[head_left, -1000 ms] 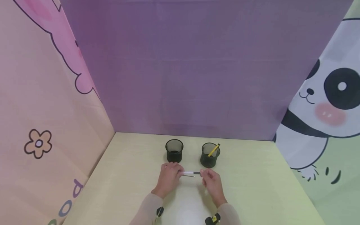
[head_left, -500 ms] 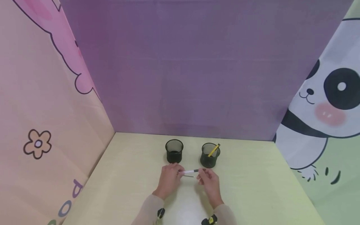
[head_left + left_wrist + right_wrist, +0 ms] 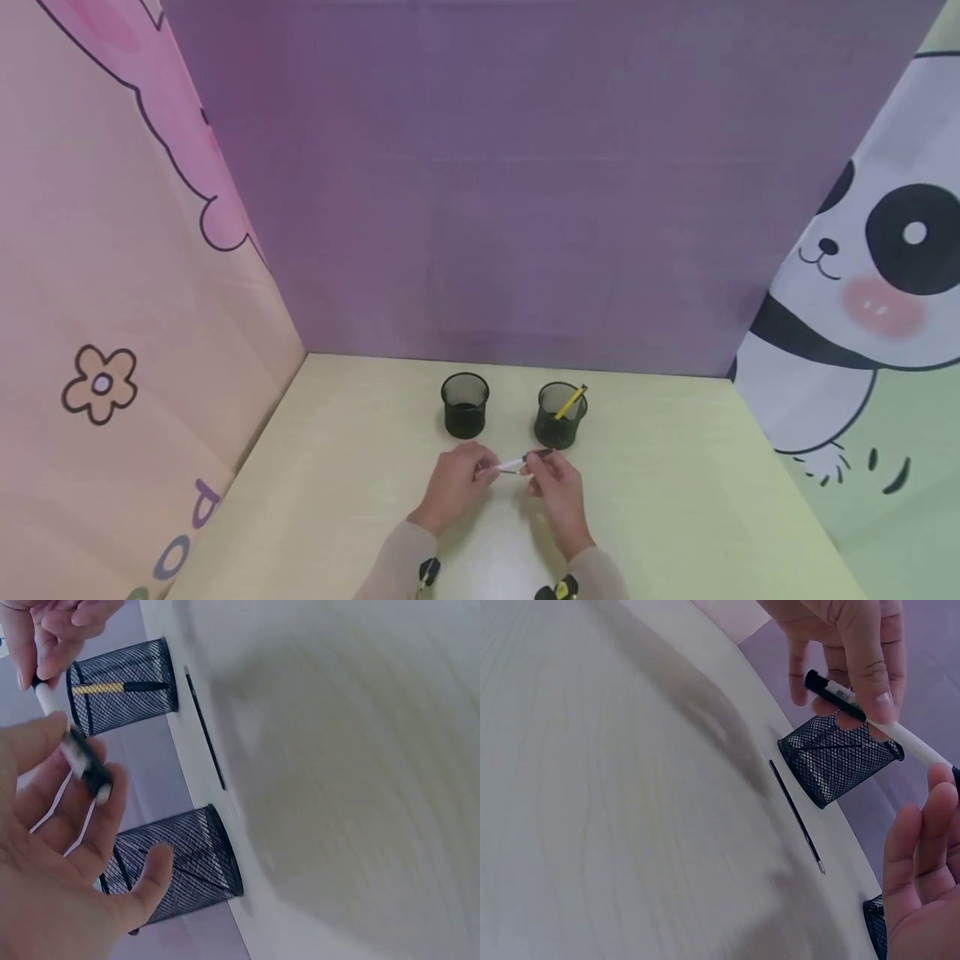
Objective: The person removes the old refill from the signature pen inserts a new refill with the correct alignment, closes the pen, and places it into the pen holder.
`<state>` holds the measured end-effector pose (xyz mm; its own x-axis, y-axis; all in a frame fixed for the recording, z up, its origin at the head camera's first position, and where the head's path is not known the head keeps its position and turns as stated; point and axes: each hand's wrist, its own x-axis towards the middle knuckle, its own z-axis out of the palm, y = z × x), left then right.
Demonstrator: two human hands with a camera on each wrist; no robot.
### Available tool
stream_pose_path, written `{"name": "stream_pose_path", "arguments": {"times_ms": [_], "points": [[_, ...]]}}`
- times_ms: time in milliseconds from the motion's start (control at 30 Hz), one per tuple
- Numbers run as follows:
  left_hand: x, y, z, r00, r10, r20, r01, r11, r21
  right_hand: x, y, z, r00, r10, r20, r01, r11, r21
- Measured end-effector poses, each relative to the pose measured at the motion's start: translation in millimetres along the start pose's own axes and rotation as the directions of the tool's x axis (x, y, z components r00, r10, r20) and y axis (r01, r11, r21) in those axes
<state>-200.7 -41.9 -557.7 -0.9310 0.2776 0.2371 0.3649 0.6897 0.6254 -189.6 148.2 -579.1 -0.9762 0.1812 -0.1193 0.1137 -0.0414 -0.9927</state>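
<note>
A white pen with black ends (image 3: 911,742) is held over the table between both hands. My left hand (image 3: 457,483) pinches it near one black end, between thumb and finger, as the right wrist view shows. My right hand (image 3: 557,492) pinches the opposite black end with its fingertips. Under the hands a thin black pen refill (image 3: 796,814) with a metal tip lies on the table, touched by neither hand. In the head view the pen tilts, its right end farther from me.
Two black mesh pen holders stand beyond the hands: a left holder (image 3: 465,421) and a right holder (image 3: 557,432). A yellow and black pen (image 3: 570,403) leans in the right one. The pale wooden table (image 3: 360,433) meets a purple backdrop (image 3: 510,208) behind.
My right hand has shifted a little to the left, and the pen has gone from nearly level to tilted. My left hand has come slightly nearer to me. The holders have stayed put.
</note>
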Motion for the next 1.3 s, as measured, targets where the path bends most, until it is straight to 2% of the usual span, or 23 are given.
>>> {"name": "stream_pose_path", "arguments": {"times_ms": [167, 300, 400, 500, 600, 700, 967, 1133, 1300], "points": [[-5.6, -12.9, -3.7, 0.997, -0.027, 0.074, 0.024, 0.999, 0.041, 0.4, 3.7, -4.7, 1.0, -0.023, -0.013, 0.024, 1.0, 0.009], [-10.6, -25.1, -6.3, 0.994, -0.086, 0.06, 0.077, 0.987, 0.14, 2.4, 4.5, -11.5, 0.998, -0.02, -0.053, 0.019, 1.0, -0.003], [-14.6, -32.4, -8.5, 0.987, -0.158, 0.033, 0.147, 0.964, 0.22, 4.0, 3.6, -16.4, 0.998, -0.016, -0.065, 0.015, 1.0, -0.008], [-18.2, -36.5, -10.4, 0.968, -0.248, 0.031, 0.229, 0.931, 0.285, 5.1, 1.8, -21.3, 0.998, -0.013, -0.065, 0.012, 1.0, -0.014], [-20.4, -37.0, -12.2, 0.951, -0.305, 0.045, 0.274, 0.904, 0.327, 6.0, -1.9, -26.9, 0.997, -0.019, -0.07, 0.018, 1.0, -0.019], [-21.4, -36.1, -13.6, 0.945, -0.321, 0.054, 0.285, 0.896, 0.34, 7.4, -7.8, -33.0, 0.997, -0.032, -0.077, 0.031, 0.999, -0.022], [-20.1, -34.8, -13.3, 0.939, -0.335, 0.07, 0.299, 0.903, 0.309, 16.5, -27.0, -49.5, 0.988, -0.106, -0.115, 0.096, 0.991, -0.094], [-18.0, -35.2, -11.6, 0.937, -0.341, 0.078, 0.302, 0.901, 0.312, 22.5, -46.9, -58.2, 0.976, -0.165, -0.144, 0.144, 0.979, -0.145], [-17.2, -36.5, -9.5, 0.935, -0.347, 0.072, 0.308, 0.896, 0.32, 29.5, -66.6, -68.0, 0.961, -0.222, -0.163, 0.201, 0.97, -0.135]]}}
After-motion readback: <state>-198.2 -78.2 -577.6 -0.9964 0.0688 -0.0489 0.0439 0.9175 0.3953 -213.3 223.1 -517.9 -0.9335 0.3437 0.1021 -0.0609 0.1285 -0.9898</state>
